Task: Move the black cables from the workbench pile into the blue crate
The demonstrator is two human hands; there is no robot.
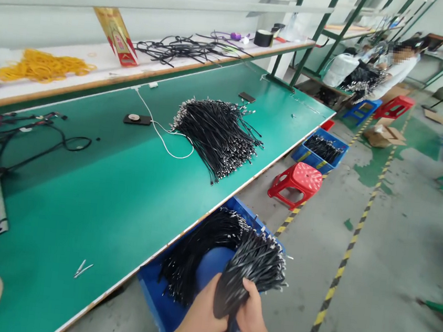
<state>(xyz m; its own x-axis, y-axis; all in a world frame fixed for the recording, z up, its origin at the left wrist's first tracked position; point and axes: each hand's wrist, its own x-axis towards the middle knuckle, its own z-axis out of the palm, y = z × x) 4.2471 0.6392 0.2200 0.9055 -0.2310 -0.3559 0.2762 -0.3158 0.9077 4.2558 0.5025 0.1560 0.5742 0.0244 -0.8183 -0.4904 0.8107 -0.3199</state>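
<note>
A thick bundle of short black cables [253, 262] with silvery ends is held over the near edge of a blue bin [153, 291]. My left hand [204, 312] is wrapped round its left and lower side. On its right side my right hand [252, 309] grips it, thumb on top. More black cables [192, 258] lie curved inside the bin, around a bare blue patch. Up on the green table [122, 203], a large pile of similar black cables [220, 134] lies spread out near a white cord [168, 150].
A shelf [68, 73] behind the table holds yellow rubber bands [44, 65], loose black cables and tape rolls. A red stool [296, 184] and another blue bin [322, 147] stand right of the table. Farther back, a person [397, 71] sits at another bench.
</note>
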